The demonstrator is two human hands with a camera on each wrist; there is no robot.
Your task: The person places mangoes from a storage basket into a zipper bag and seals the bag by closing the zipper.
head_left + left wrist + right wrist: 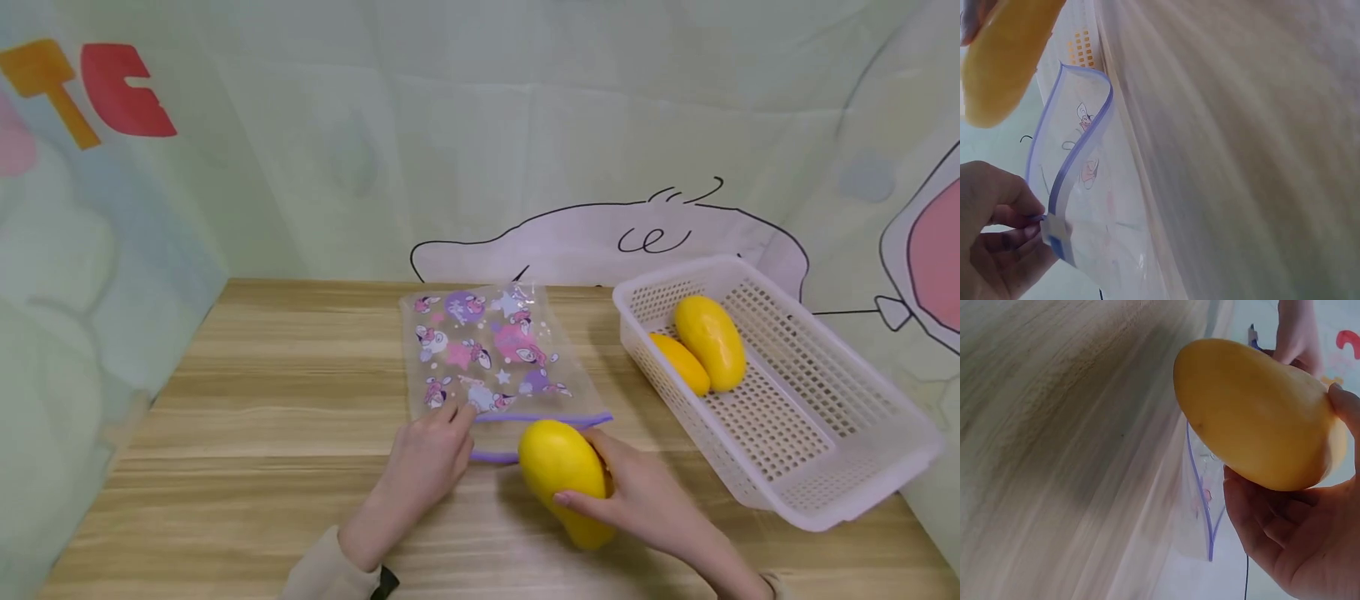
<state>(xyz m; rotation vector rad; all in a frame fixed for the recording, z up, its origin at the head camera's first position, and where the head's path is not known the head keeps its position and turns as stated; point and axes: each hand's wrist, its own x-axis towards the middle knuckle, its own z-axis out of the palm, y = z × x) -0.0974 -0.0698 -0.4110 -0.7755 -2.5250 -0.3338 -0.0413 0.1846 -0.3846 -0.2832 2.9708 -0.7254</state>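
A clear zip bag (487, 350) printed with pink and purple cartoon figures lies on the table, its purple-edged mouth parted and facing me. My left hand (435, 446) pinches the bag's edge at the left end of the mouth, close to the white slider (1055, 234) in the left wrist view. In my right hand (648, 496) is a yellow mango (562, 467), gripped between thumb and fingers just in front of the bag's opening. The right wrist view shows the mango (1254, 412) from the side, with part of the bag (1194, 512) behind it.
A white perforated plastic basket (870, 400) stands on the right with two more mangoes inside, one mango (711, 342) leaning by the other (682, 364). The wooden table (300, 367) meets a cartoon-printed cloth (465, 150) at its back edge.
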